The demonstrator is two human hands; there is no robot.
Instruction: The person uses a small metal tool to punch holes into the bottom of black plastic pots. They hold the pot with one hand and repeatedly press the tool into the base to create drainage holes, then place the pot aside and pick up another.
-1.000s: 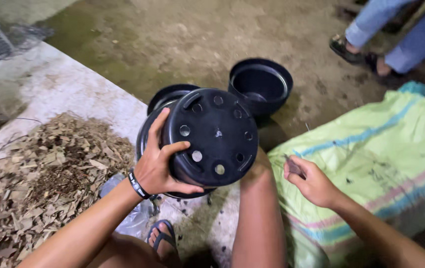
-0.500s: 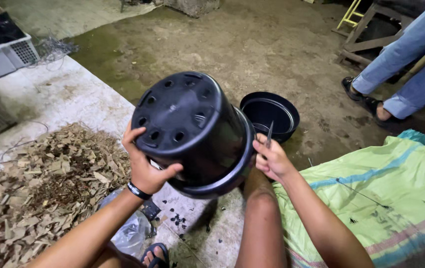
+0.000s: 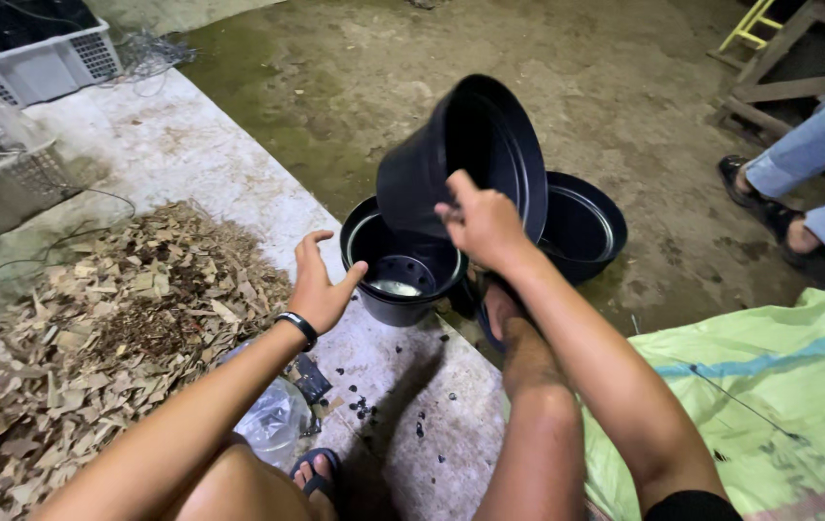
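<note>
The right hand (image 3: 480, 220) grips the rim of a black plastic plant pot (image 3: 460, 159), fingers closed on its edge, holding it tilted on its side above a second black pot (image 3: 398, 265) standing at the edge of the concrete slab (image 3: 210, 164). The left hand (image 3: 321, 285) hovers just beside that pot, fingers spread, holding nothing. The lifted pot looks empty and smooth; it is not yet set down. A third pot (image 3: 581, 227) sits behind; a pile of dry wood chips (image 3: 94, 328) lies left.

black plastic pot (image 3: 451, 159) | tilted, lifted | above second pot (image 3: 398, 265)
</note>
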